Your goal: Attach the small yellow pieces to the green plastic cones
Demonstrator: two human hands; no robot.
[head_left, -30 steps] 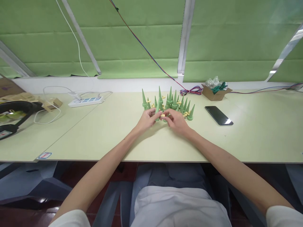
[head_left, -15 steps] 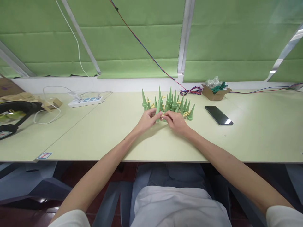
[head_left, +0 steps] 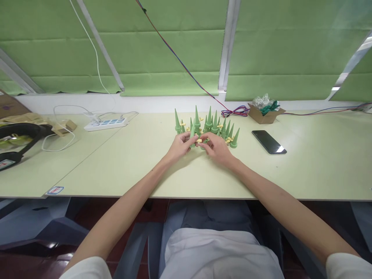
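Note:
A tall, narrow green cone (head_left: 192,130) stands upright in my left hand (head_left: 179,147), whose fingers are wrapped round its lower part. At its side, a small yellow piece (head_left: 199,140) shows between my hands. My right hand (head_left: 216,148) has its thumb and index finger at this piece, one on either side. Whether the piece is joined to the cone I cannot tell. Just beyond both hands stand several more green cones (head_left: 215,123) in a cluster, with small yellow pieces (head_left: 229,139) on or among them. My fingers hide the lower front of the cluster.
A black phone (head_left: 269,142) lies to the right. Behind it are a small cardboard box (head_left: 266,115) with plastic wrap and a coiled red-blue cable (head_left: 236,111). Leftward sit a white power strip (head_left: 106,124) and black headphones (head_left: 26,133).
The right hand's fingers have parted a little, so more of the small yellow piece shows. The left hand still holds the cone, now shifted slightly left.

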